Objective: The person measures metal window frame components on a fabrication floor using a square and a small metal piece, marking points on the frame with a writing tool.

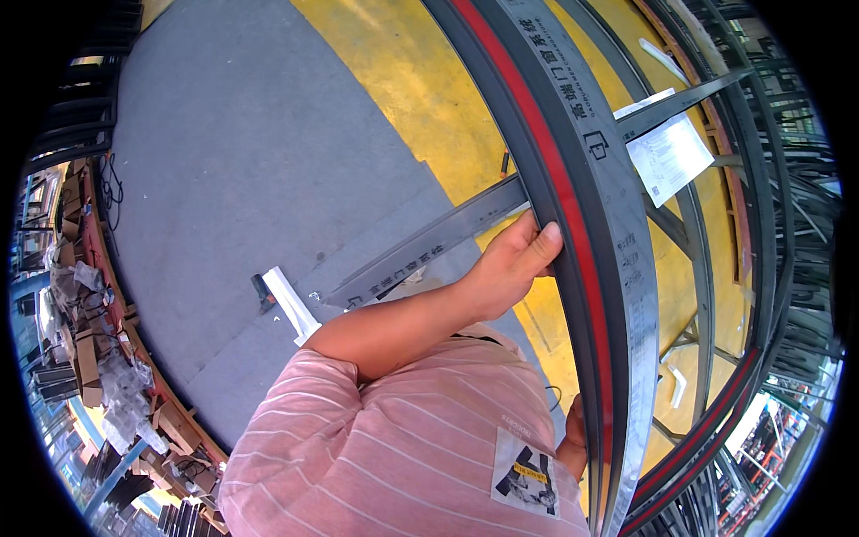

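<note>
L hand [512,261] is gripping the frame [598,268], a long dark grey metal profile w/ a red strip along its inner face, standing on edge & running top to bottom thru the right-centre of the view. Fingers are curling round the near edge of it, thumb lying on top by the red strip. R hand [573,438] is lower down, mostly hidden behind the shirt [394,447]; only part of it is showing against the same edge of the frame, touching it, but can't tell if it's closed round it or just resting. A grey crossbar [447,234] is running diagonally from lower left up to the frame, passing just behind the L hand. A white paper sheet [669,154] is lying on another bar past the frame, upper right. Floor [268,134] below is grey at left, yellow nearer the frame. A white strip [291,304] is lying on the grey part by the L elbow. Boxes & clutter [85,340] are piling along the far left
</note>
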Motion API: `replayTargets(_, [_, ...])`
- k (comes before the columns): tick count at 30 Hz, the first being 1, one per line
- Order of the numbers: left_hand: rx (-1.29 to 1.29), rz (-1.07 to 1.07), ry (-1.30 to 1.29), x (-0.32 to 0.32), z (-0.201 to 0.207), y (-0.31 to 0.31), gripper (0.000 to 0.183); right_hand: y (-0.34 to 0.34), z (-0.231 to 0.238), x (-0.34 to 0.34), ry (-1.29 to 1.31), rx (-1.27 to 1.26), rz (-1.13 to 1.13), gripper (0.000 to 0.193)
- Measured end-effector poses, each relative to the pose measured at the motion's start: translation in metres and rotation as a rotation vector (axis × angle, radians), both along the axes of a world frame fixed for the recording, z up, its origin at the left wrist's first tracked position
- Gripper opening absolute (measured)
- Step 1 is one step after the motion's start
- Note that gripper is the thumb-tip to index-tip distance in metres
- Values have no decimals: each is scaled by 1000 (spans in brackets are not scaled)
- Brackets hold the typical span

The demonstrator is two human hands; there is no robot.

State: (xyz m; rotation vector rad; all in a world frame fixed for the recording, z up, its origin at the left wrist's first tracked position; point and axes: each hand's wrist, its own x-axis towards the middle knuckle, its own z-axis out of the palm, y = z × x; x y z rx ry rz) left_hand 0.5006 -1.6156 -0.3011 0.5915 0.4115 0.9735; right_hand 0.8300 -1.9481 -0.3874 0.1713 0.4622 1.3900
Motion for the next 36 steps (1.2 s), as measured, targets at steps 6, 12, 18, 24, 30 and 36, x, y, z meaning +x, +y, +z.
replayTargets(6, [-6,-8,0,5,-2,2,49,7,-5,4,196,157,93,65])
replayTargets(12, [-4,-7,-17,11,-4,7,48,42,18,-19,409,305,188,66])
replayTargets(18, [-7,-15,-24,18,-2,11,47,22,0,17,71,-157,-74,49])
replayTargets(24, [-32,-50,48,16,-4,12,48,18,5,11,-409,-392,-121,44])
replayTargets(30, [-99,-86,26,3,-2,5,55,8,6,-12,-514,-506,-171,38])
replayTargets(36, [-73,-35,-6,-3,-13,-7,52,-1,8,-31,-542,-603,-210,33])
